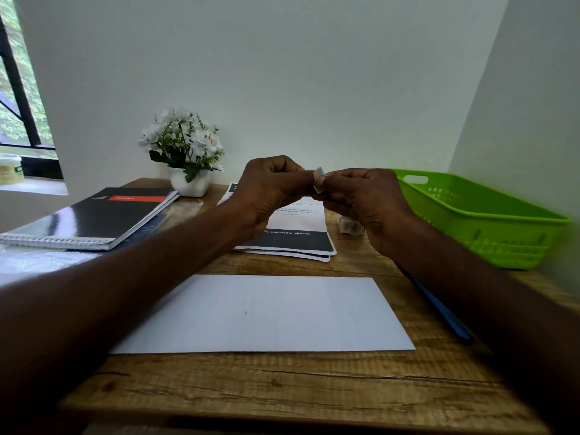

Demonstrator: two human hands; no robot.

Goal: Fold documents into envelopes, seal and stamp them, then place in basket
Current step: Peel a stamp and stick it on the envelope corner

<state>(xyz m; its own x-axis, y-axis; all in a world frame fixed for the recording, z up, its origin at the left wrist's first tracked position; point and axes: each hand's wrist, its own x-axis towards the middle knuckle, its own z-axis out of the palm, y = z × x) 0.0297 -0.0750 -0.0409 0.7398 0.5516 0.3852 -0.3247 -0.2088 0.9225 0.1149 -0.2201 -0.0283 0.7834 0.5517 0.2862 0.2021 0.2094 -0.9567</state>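
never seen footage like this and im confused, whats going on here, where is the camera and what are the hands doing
There is no machine here. This is a single picture from a camera worn on a person's head, looking forward and down, so the two arms reaching in are the wearer's own. The left hand and the right hand are raised above a wooden desk and together pinch a small stamp between their fingertips. On the desk, nearest the person, lies a white envelope. Behind it is a stack of printed documents, and a few more stamps. A green basket stands at the right, a blue pen lies beside the envelope, and a notebook and potted flowers are at the left.
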